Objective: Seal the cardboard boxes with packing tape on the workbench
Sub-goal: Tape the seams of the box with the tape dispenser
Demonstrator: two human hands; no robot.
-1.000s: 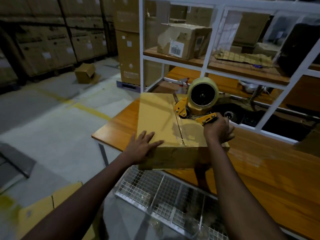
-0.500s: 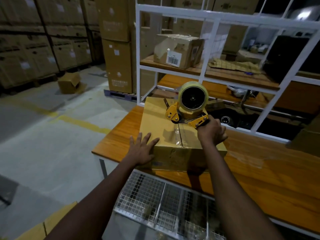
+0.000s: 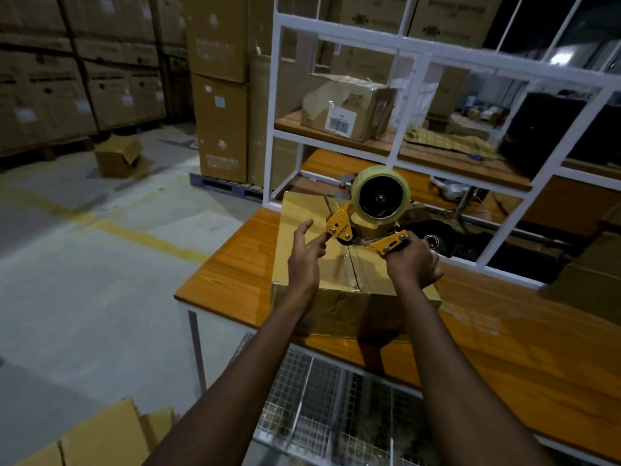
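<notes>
A closed cardboard box (image 3: 312,227) sits on the wooden counter (image 3: 235,264), close to its left end and reaching from the near edge back to the white shelf frame (image 3: 396,142) that rises from the far side. A strip of clear tape runs along the box's centre seam and down its near face.

The right hand (image 3: 415,264) is curled tight around the handle of a yellow tape dispenser (image 3: 366,230), which is held over the top of the box near the seam. The dispenser's roll of packing tape (image 3: 381,195) stands upright with its dark hub facing the camera. Whether the dispenser's mouth is touching the cardboard cannot be told, since the frame is a little blurred there.

The left hand (image 3: 305,250) is raised above the left half of the box top, holding nothing. Its fingers are loosely spread, and the fingertips (image 3: 322,237) reach to the yellow side plate at the front of the dispenser, touching it or just short of it.

On the shelf above the counter lies a battered carton with a barcode label (image 3: 342,121). Below the near edge of the counter a wire mesh basket (image 3: 322,408) shows between the two forearms. On the concrete floor to the left lies a small tipped-over box (image 3: 117,156), and tall stacks of cartons (image 3: 218,95) stand beyond it.
</notes>
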